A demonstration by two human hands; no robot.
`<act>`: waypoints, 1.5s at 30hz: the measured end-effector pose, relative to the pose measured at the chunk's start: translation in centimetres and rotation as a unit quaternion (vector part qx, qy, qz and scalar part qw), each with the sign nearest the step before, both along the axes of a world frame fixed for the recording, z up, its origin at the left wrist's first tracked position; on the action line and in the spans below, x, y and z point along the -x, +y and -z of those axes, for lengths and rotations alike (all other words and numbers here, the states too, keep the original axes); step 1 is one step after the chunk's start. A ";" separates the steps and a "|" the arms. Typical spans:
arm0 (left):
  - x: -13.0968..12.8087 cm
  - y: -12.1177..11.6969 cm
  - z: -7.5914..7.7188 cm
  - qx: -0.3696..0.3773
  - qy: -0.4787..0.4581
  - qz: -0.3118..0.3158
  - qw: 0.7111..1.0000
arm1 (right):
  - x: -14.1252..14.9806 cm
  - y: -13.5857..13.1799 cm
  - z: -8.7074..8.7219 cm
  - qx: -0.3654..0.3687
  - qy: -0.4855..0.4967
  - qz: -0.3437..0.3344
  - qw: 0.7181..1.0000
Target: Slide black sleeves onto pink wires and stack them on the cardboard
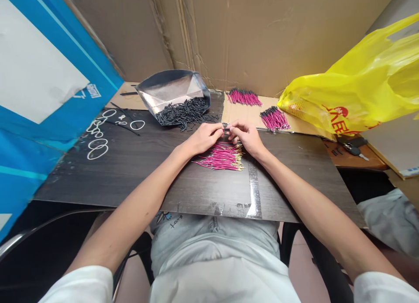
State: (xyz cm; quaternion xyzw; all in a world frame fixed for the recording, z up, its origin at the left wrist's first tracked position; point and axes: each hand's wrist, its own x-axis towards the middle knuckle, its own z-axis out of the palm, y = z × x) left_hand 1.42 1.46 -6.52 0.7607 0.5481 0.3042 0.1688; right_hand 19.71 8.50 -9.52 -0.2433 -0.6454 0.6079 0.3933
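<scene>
Magenta wires (222,157), thin and gold-tipped at one end

Just beyond the magenta wire pile (221,157), the left hand (208,137) and the right hand (247,138) are holding a small dark piece (225,129). Black tubes (185,112) are lying beyond-left of that pile, white rings (97,146) farther left, black-tipped bundles (244,97) beyond-right.
</scene>
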 end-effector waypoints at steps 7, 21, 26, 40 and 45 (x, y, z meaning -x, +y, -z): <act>-0.3 -0.1 -0.1 -0.011 0.010 0.011 1.000 | 0.1 -0.1 -0.1 -0.002 -0.012 0.018 1.000; 0.3 0.4 0.3 -0.001 -0.035 -0.019 0.999 | -0.1 0.1 -0.4 0.038 0.012 -0.006 0.999; 0.4 0.5 0.4 0.016 -0.072 -0.009 0.997 | -0.1 0.2 -0.5 0.053 0.024 -0.020 0.998; 0.6 0.8 1.0 0.023 -0.079 -0.014 0.997 | 0.0 0.3 -0.2 0.049 0.019 -0.032 0.998; 0.4 0.8 1.0 0.018 -0.069 -0.013 0.997 | -0.1 0.4 -0.3 0.061 0.027 -0.033 0.997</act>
